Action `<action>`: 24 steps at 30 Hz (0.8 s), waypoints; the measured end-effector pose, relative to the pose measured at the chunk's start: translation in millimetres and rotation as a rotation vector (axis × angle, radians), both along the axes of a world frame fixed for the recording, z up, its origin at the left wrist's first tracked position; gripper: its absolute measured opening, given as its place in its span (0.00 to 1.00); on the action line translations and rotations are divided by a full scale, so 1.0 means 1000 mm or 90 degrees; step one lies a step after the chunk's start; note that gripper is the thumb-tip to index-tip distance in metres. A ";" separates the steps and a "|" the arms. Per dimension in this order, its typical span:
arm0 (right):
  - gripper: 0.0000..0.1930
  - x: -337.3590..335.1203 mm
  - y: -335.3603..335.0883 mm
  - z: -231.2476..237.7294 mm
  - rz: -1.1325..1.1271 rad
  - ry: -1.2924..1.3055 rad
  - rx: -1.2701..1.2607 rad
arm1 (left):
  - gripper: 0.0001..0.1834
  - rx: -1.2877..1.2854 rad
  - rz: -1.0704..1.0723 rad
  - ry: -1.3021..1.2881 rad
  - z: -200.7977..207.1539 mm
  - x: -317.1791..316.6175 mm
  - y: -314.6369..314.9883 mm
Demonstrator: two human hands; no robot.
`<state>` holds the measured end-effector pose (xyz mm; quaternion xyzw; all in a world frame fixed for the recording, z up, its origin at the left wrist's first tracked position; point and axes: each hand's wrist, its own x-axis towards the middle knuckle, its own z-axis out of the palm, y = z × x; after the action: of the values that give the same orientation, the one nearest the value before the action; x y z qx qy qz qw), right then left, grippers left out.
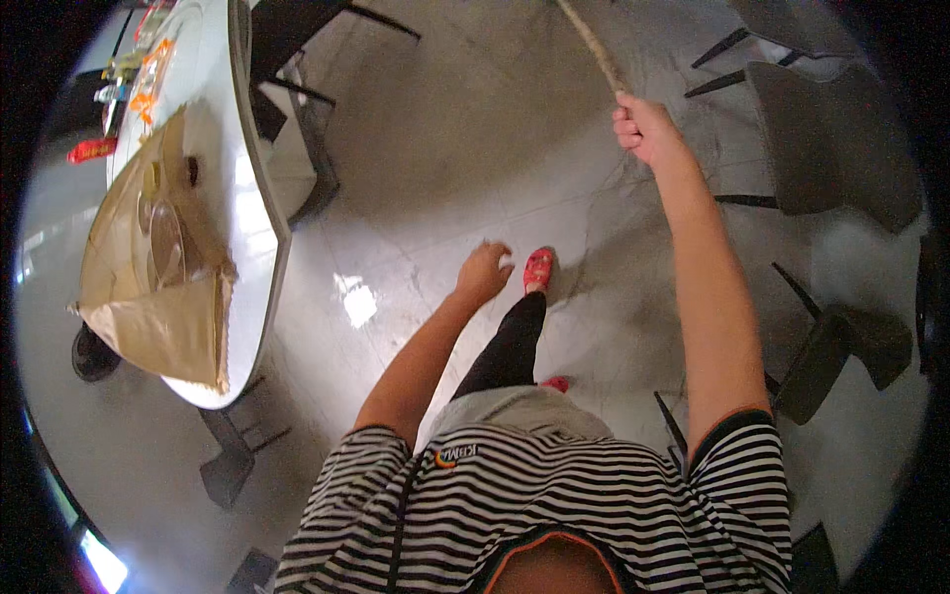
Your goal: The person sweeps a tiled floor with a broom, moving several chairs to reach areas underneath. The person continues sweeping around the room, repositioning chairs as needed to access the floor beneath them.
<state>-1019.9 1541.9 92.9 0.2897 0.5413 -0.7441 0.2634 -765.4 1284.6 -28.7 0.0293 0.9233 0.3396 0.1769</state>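
Note:
My right hand [643, 129] is stretched forward and wrapped round the end of a long, thin, light-brown stick [591, 42]. The stick runs up out of the picture at the top, so its far end is hidden. My left hand [484, 271] hangs low over the floor, loosely curled, with a gap between thumb and fingers and nothing visible in it. It is near my red shoe [538, 269], touching no object.
At left stands a white table [259, 213] with a tan mesh food cover [158, 327] over dishes. Beyond it lie orange packaging [145, 94] and a red packet [92, 150]. Dark chairs [826, 139] stand at right, and another chair [228, 455] is beside the table. The grey tiled floor [435, 158] is glossy.

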 end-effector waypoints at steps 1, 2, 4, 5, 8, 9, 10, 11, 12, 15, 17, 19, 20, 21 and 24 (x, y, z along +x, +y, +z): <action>0.15 0.010 -0.011 0.001 0.004 0.011 -0.009 | 0.12 0.005 0.021 -0.003 0.008 -0.008 0.001; 0.14 0.033 -0.015 -0.001 0.046 0.044 -0.005 | 0.12 0.009 0.052 -0.004 0.015 -0.010 0.001; 0.13 0.097 0.011 -0.009 0.063 0.039 0.032 | 0.12 0.039 0.071 -0.041 0.007 0.000 0.012; 0.13 0.136 0.021 -0.003 0.034 0.030 0.070 | 0.12 0.052 0.083 -0.055 0.004 0.006 0.020; 0.09 0.267 0.053 0.024 -0.007 -0.058 0.084 | 0.15 0.062 0.000 -0.082 0.014 0.040 0.052; 0.08 0.317 0.065 0.024 0.008 -0.036 0.069 | 0.19 0.066 -0.016 -0.047 0.005 0.063 0.064; 0.07 0.357 0.064 0.045 0.014 -0.097 0.121 | 0.20 0.067 -0.039 -0.063 0.017 0.076 0.078; 0.08 0.398 0.064 0.060 0.020 -0.126 0.073 | 0.21 0.069 -0.068 -0.076 0.039 0.084 0.091; 0.10 0.433 0.063 0.070 0.029 -0.154 0.022 | 0.23 0.068 -0.094 -0.089 0.055 0.095 0.103; 0.14 0.520 0.048 0.075 0.138 -0.194 0.259 | 0.27 0.122 -0.167 0.073 0.071 0.134 0.141; 0.15 0.550 0.040 0.113 0.107 -0.220 0.202 | 0.24 0.086 -0.232 0.335 0.089 0.157 0.157; 0.16 0.596 0.040 0.146 0.126 -0.242 0.205 | 0.20 0.020 -0.406 0.380 0.087 0.190 0.170; 0.16 0.626 0.043 0.160 0.154 -0.256 0.210 | 0.17 -0.026 -0.540 0.289 0.080 0.209 0.177; 0.16 0.656 0.049 0.174 0.184 -0.269 0.215 | 0.15 -0.075 -0.668 0.192 0.076 0.231 0.182; 0.17 0.752 0.086 0.202 0.287 -0.201 0.282 | 0.11 -0.112 -0.800 0.160 0.117 0.327 0.215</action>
<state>-267.5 1628.0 295.2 0.3245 0.6924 -0.4779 0.4324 -438.3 1499.3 88.6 0.5893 0.7682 0.0880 0.2344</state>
